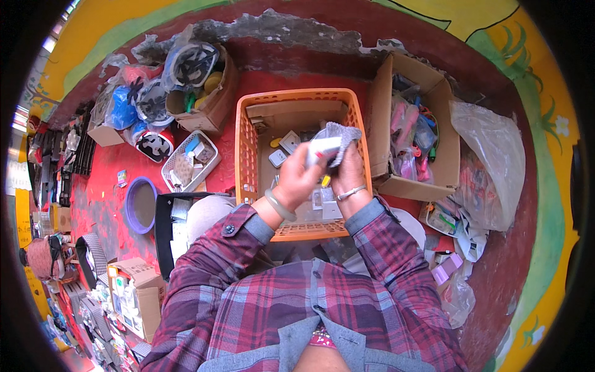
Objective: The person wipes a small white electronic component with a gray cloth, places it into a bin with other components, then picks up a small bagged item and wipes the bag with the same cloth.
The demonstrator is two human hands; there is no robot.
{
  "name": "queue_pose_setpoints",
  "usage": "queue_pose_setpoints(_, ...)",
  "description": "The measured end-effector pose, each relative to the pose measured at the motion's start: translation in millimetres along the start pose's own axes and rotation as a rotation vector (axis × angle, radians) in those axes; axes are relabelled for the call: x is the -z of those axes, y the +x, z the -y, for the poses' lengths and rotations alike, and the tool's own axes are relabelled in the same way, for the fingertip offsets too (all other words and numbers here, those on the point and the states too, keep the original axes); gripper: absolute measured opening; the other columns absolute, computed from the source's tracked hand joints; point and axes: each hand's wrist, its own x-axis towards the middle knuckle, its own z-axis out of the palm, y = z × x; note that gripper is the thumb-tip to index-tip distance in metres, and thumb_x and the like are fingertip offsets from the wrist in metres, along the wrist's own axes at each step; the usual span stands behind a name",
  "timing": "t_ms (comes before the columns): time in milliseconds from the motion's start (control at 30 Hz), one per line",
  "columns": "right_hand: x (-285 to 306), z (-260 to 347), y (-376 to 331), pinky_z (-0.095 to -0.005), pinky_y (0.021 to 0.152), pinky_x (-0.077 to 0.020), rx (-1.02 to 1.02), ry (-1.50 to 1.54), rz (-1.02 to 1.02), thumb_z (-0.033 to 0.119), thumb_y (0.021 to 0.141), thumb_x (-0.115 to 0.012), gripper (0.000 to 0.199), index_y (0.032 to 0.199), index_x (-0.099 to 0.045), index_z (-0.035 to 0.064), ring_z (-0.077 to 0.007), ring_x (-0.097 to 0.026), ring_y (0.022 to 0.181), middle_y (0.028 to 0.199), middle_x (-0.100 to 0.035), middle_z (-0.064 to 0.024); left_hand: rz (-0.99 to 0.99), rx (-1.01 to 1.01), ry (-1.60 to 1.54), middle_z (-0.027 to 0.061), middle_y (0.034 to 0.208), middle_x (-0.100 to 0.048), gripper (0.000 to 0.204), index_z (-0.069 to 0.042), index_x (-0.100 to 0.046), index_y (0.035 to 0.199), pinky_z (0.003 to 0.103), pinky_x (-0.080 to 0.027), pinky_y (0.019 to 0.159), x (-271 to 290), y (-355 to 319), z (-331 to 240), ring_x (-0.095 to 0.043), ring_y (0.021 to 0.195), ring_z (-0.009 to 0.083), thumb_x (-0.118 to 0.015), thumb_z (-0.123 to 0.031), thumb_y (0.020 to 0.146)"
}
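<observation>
Over an orange plastic basket (240,149) between my knees, both my hands are raised close together. My left hand (296,177) is closed on a small white object with a red mark (325,147); its exact kind does not show. Bunched against that object is a grey patterned cloth (343,132), with my right hand (349,170) closed around its lower side. Some of the right fingers are hidden behind the cloth. Below the hands, inside the basket, lie a white rounded case (277,158), a small yellow item (274,142) and several pale flat pieces.
A cardboard box (427,183) of colourful small goods stands right of the basket, and another box (220,102) stands at the far left. A white basket (209,166) and a purple basin (127,208) sit to the left. Clear plastic sheeting (489,161) lies far right.
</observation>
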Motion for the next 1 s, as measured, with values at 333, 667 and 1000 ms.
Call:
queue_pose_setpoints(333,-42,-1,-36,-0.0479,0.108,-0.0136,0.77,-1.718,0.559,0.017,0.075,-0.056,0.064,0.136,-0.037,0.0187,-0.0337,-0.025,0.132,0.141,-0.032,-0.0153,-0.191,0.543,-1.002,0.009,0.111,-0.058,0.045,-0.005,-0.051,0.114,0.034,-0.045,0.089,29,16,8,-0.057,0.099,0.021,-0.042,-0.043,0.093)
queue_pose_setpoints(667,-54,14,-34,-0.0515,0.101,-0.0203,0.869,-1.852,0.358,0.023,0.071,-0.056,0.06,0.129,-0.046,0.0187,-0.0297,-0.037,0.123,0.13,-0.042,-0.013,-0.165,0.433,-1.088,0.0077,0.112,-0.058,0.047,-0.011,-0.054,0.113,0.037,-0.042,0.093,10,16,4,-0.055,0.103,0.0221,-0.036,-0.049,0.093)
queue_pose_setpoints(1000,-60,39,-18,-0.0381,0.07,-0.0401,1.014,-1.744,0.301,0.018,0.069,-0.064,0.032,0.099,-0.057,0.0105,-0.0266,-0.053,0.08,0.083,-0.058,-0.007,0.019,0.49,-1.14,0.0075,0.112,-0.057,0.062,-0.01,-0.05,0.117,0.038,-0.042,0.093,-2,3,-12,-0.053,0.106,0.0229,-0.032,-0.061,0.089)
